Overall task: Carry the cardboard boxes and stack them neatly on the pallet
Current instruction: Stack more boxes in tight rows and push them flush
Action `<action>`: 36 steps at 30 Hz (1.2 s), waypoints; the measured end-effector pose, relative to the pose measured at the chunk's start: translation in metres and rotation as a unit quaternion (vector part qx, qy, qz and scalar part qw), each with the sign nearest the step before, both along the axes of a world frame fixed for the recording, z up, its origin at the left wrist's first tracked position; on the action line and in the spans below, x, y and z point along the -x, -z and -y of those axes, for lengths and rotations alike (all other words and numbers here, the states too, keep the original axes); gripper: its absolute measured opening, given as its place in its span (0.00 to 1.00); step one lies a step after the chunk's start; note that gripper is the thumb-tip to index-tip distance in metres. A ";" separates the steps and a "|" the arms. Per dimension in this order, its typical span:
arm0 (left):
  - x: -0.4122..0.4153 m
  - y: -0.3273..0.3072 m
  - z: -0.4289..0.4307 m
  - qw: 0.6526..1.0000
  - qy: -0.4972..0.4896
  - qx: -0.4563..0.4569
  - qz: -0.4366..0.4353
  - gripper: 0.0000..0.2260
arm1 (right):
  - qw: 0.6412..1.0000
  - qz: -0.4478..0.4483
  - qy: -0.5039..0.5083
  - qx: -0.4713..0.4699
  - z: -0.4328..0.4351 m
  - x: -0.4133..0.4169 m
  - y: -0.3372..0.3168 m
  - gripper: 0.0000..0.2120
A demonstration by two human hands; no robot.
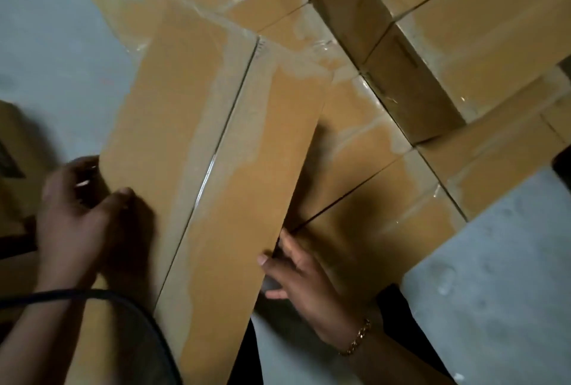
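Cardboard box (216,153), taped, centre frame. We held it with both hands: left hand (74,214) curled round its 9 o'clock edge, right hand (296,273) gripping the 4 o'clock edge. Stacked boxes (448,44) sat near, at 1 o'clock.

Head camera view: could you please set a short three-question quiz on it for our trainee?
1. True or false: the left hand and the right hand both grip the long box.
2. Which wrist wears the bracelet? A left, B right, C neither.
3. Fill the gap: the seams of the stacked boxes are sealed with clear ____.
Key: 1 true; 2 B; 3 tape.
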State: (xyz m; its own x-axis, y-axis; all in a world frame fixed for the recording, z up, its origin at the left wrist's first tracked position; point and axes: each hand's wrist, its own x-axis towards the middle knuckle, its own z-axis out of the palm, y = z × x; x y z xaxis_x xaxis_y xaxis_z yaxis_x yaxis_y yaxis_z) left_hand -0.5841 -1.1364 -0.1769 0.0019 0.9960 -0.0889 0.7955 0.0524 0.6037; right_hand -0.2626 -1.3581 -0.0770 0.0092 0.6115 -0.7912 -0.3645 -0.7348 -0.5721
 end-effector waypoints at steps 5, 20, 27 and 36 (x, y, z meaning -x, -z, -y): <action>-0.182 -0.112 0.021 0.989 0.097 0.111 0.027 0.24 | 0.995 0.011 0.083 0.047 0.048 -0.033 -0.014 0.19; -0.282 -0.091 0.081 0.939 0.275 0.208 -0.007 0.28 | 0.967 -0.026 0.205 0.146 0.152 -0.033 -0.020 0.21; -0.336 -0.093 0.121 0.911 0.339 0.236 0.018 0.30 | 0.951 -0.005 0.271 0.147 0.194 -0.061 -0.038 0.33; -0.456 -0.095 0.161 0.857 0.427 0.281 0.058 0.33 | 0.905 0.089 0.389 0.147 0.230 -0.144 -0.046 0.26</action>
State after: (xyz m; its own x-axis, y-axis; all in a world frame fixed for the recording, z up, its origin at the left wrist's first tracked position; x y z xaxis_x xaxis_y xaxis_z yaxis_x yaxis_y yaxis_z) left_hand -0.1284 -1.2971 -0.0822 0.7504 0.4265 -0.5050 0.6254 -0.2108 0.7513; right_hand -0.1189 -1.5884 -0.0308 0.4902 0.1273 -0.8623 -0.7584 -0.4254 -0.4939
